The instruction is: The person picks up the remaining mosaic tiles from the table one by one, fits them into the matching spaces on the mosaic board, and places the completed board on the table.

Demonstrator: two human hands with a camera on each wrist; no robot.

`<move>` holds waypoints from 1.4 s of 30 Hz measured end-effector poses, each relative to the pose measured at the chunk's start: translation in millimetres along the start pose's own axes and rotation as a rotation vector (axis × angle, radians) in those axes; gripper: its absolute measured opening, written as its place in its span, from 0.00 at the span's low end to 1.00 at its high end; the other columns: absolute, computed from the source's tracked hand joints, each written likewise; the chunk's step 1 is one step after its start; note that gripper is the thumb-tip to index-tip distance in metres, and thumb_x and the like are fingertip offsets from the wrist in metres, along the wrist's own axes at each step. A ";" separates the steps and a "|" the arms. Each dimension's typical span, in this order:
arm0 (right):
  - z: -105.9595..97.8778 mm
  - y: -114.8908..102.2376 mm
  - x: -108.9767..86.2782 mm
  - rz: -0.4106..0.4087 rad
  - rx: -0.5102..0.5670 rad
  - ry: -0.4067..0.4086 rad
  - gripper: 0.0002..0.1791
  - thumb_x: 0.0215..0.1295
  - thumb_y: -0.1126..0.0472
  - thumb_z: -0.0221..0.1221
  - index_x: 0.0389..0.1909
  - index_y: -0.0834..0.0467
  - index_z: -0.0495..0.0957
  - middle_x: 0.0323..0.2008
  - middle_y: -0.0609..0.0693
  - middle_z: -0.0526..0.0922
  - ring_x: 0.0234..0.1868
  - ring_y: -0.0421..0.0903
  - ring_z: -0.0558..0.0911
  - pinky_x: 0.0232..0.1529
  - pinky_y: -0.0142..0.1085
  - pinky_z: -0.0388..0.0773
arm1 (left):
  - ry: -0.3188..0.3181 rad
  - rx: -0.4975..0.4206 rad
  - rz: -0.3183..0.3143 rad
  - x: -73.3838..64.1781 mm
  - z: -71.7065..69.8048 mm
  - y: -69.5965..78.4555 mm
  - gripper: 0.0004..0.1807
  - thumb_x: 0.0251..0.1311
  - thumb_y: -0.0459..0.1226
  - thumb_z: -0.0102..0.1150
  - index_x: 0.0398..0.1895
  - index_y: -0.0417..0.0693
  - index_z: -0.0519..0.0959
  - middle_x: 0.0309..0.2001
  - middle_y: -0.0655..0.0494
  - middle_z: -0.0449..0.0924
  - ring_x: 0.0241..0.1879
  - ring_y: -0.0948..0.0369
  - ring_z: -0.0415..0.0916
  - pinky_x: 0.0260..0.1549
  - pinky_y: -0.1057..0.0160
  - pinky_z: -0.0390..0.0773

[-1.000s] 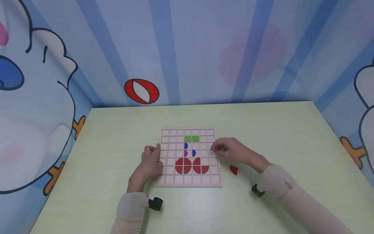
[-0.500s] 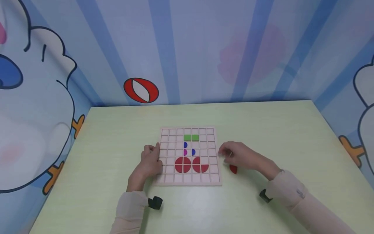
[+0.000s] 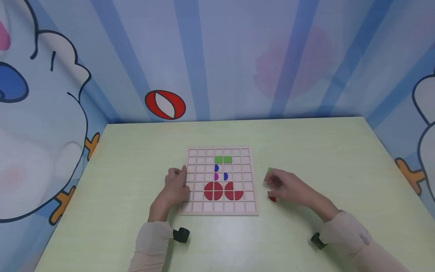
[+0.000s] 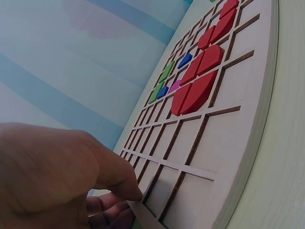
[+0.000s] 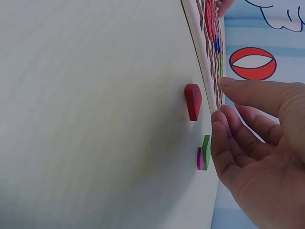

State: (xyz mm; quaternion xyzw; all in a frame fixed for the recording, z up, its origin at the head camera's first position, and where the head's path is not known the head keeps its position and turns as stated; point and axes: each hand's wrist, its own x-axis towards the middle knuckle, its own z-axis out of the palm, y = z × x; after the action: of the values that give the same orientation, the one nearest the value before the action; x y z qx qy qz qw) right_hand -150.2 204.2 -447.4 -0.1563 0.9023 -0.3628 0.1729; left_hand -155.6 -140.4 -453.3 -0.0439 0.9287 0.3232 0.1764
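Note:
A pale wooden grid board (image 3: 197, 207) lies on the table with red, blue, green and magenta pieces set in its cells. My left hand (image 3: 175, 189) holds the board's left edge; in the left wrist view the fingertip (image 4: 136, 191) is right at the rim. To the right of the board my right hand (image 3: 289, 187) hovers with loosely bent fingers and nothing between them. Under it are a loose red quarter-circle piece (image 5: 193, 101), a green piece (image 5: 206, 152) and a magenta piece (image 5: 199, 158), the last two overlapping in the right wrist view.
The pale green table (image 3: 142, 151) runs back to a blue striped wall (image 3: 231, 56) with printed cartoon figures and a red-and-white ball (image 3: 165, 105). A black wrist camera (image 3: 181, 235) shows by the left sleeve, another camera (image 3: 318, 241) by the right.
My right hand has moved from the board's right edge to the right, over the loose pieces. The green piece has come into sight beyond its fingers. My left hand stays at the board.

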 end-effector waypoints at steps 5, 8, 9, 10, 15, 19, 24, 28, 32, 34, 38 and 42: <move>3.4 6.0 -5.7 0.016 -0.003 0.014 0.18 0.54 0.64 0.68 0.44 0.58 0.74 0.39 0.49 0.77 0.41 0.45 0.74 0.44 0.35 0.75 | 0.007 0.014 0.027 0.9 0.5 -2.2 0.39 0.62 0.29 0.43 0.76 0.43 0.43 0.65 0.41 0.47 0.59 0.49 0.51 0.56 0.47 0.66; 6.2 8.6 -8.2 0.016 0.015 0.017 0.19 0.53 0.65 0.68 0.45 0.58 0.74 0.39 0.49 0.77 0.41 0.46 0.74 0.44 0.35 0.75 | 0.004 0.010 0.026 0.9 0.9 -3.1 0.39 0.62 0.29 0.43 0.76 0.43 0.43 0.66 0.41 0.46 0.59 0.49 0.50 0.56 0.46 0.66; 7.2 9.1 -9.1 0.015 0.019 0.017 0.20 0.52 0.66 0.68 0.45 0.59 0.73 0.39 0.49 0.77 0.41 0.46 0.73 0.44 0.35 0.75 | 0.002 0.009 0.025 0.9 1.0 -3.3 0.39 0.62 0.29 0.43 0.76 0.44 0.43 0.66 0.41 0.46 0.59 0.49 0.50 0.56 0.46 0.66; 8.1 9.6 -9.9 0.015 0.020 0.015 0.20 0.52 0.66 0.68 0.46 0.59 0.73 0.39 0.49 0.76 0.42 0.46 0.73 0.44 0.35 0.75 | 0.002 0.009 0.025 0.9 1.2 -3.8 0.39 0.62 0.29 0.43 0.76 0.43 0.43 0.66 0.41 0.46 0.59 0.49 0.50 0.56 0.46 0.66; 11.1 10.4 -13.0 0.011 0.008 0.014 0.20 0.52 0.67 0.67 0.46 0.58 0.74 0.40 0.48 0.77 0.42 0.45 0.74 0.45 0.36 0.76 | -0.003 0.013 0.020 0.7 1.7 -4.7 0.39 0.62 0.29 0.42 0.76 0.44 0.43 0.66 0.41 0.46 0.59 0.49 0.50 0.55 0.47 0.66; 11.5 10.6 -13.8 -0.010 -0.008 0.016 0.18 0.53 0.68 0.67 0.45 0.58 0.74 0.39 0.48 0.77 0.41 0.45 0.74 0.45 0.35 0.76 | -0.003 0.016 0.020 1.5 1.9 -5.3 0.39 0.62 0.29 0.42 0.76 0.44 0.43 0.66 0.42 0.46 0.60 0.49 0.50 0.54 0.48 0.66; 10.9 11.3 -14.4 -0.040 -0.016 0.015 0.17 0.53 0.68 0.66 0.44 0.59 0.74 0.38 0.48 0.77 0.40 0.44 0.74 0.43 0.34 0.76 | -0.001 0.014 0.018 1.6 2.5 -4.0 0.39 0.62 0.29 0.42 0.76 0.44 0.43 0.66 0.42 0.46 0.60 0.49 0.50 0.55 0.47 0.66; 10.9 11.0 -15.4 -0.050 -0.027 0.020 0.17 0.53 0.68 0.66 0.44 0.60 0.75 0.38 0.48 0.77 0.40 0.44 0.74 0.43 0.33 0.76 | 0.001 0.015 0.013 1.2 2.4 -3.2 0.39 0.63 0.30 0.42 0.76 0.44 0.43 0.66 0.42 0.45 0.60 0.49 0.50 0.56 0.46 0.66; 12.6 10.8 -16.2 -0.075 -0.054 0.028 0.17 0.54 0.67 0.66 0.46 0.59 0.79 0.39 0.48 0.78 0.40 0.43 0.75 0.42 0.32 0.77 | 0.000 0.019 0.007 1.1 1.8 -2.3 0.39 0.63 0.30 0.42 0.76 0.45 0.42 0.66 0.43 0.45 0.60 0.49 0.50 0.55 0.47 0.67; 13.5 11.4 -16.2 -0.087 -0.066 0.034 0.16 0.55 0.67 0.66 0.46 0.58 0.80 0.40 0.47 0.78 0.40 0.43 0.76 0.42 0.32 0.77 | 0.004 0.025 0.011 1.1 1.4 -2.1 0.39 0.63 0.30 0.42 0.76 0.44 0.43 0.65 0.42 0.46 0.59 0.49 0.50 0.54 0.48 0.67; 14.8 12.5 -16.1 -0.104 -0.085 0.056 0.14 0.54 0.67 0.66 0.42 0.57 0.80 0.38 0.47 0.78 0.39 0.42 0.75 0.40 0.32 0.77 | 0.006 0.029 0.016 1.5 0.8 -2.0 0.39 0.62 0.29 0.42 0.76 0.44 0.43 0.65 0.42 0.46 0.58 0.49 0.51 0.52 0.49 0.68; 16.0 12.6 -16.3 -0.105 -0.101 0.083 0.12 0.53 0.65 0.67 0.39 0.57 0.79 0.35 0.46 0.78 0.36 0.42 0.75 0.39 0.32 0.76 | 0.004 0.032 0.020 1.8 0.2 -1.8 0.39 0.62 0.30 0.42 0.76 0.43 0.43 0.65 0.42 0.46 0.59 0.48 0.50 0.52 0.48 0.68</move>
State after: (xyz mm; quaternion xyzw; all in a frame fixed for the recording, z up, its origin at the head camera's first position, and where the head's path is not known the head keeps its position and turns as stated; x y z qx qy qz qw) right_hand -130.8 209.9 -463.9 -0.1968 0.9164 -0.3315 0.1078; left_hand -156.8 -141.7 -455.1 -0.0323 0.9345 0.3100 0.1721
